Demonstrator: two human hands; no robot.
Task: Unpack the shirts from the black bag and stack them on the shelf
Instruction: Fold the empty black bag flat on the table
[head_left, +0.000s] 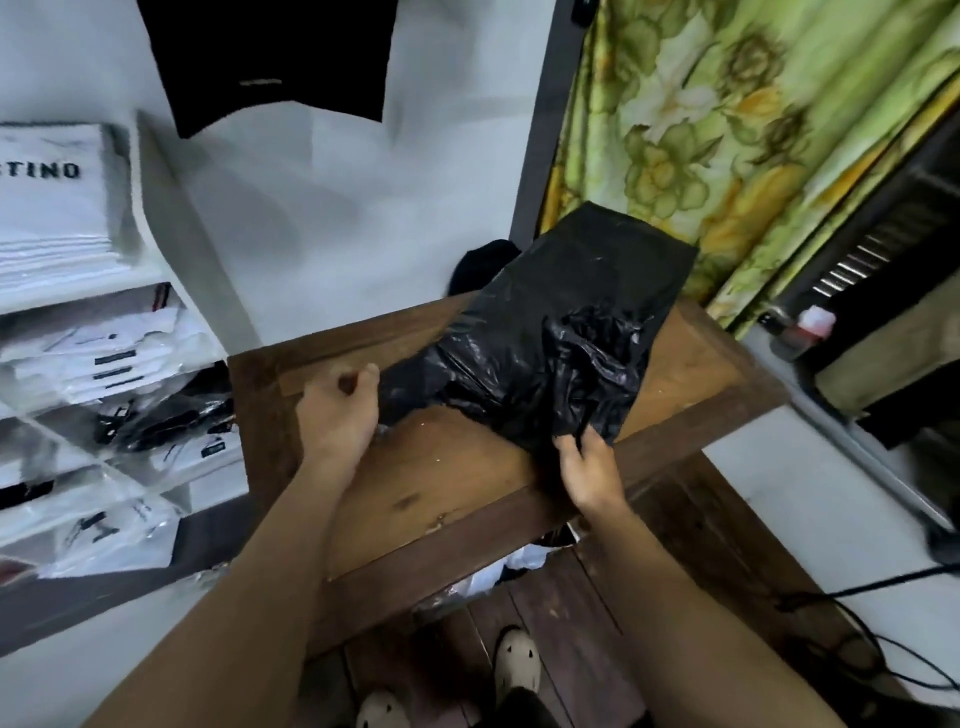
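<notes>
The right hand (589, 467) pinches the crumpled mouth of the bag (561, 322), which lies centre frame on the table (457, 467) by its near edge; a hard tug could tear the thin plastic or drag it off. The left hand (340, 410) is curled at the bag's left side; whether it grips anything I cannot tell. Far left, the shelf (171, 234) is crowded with packed shirts (119, 364).
</notes>
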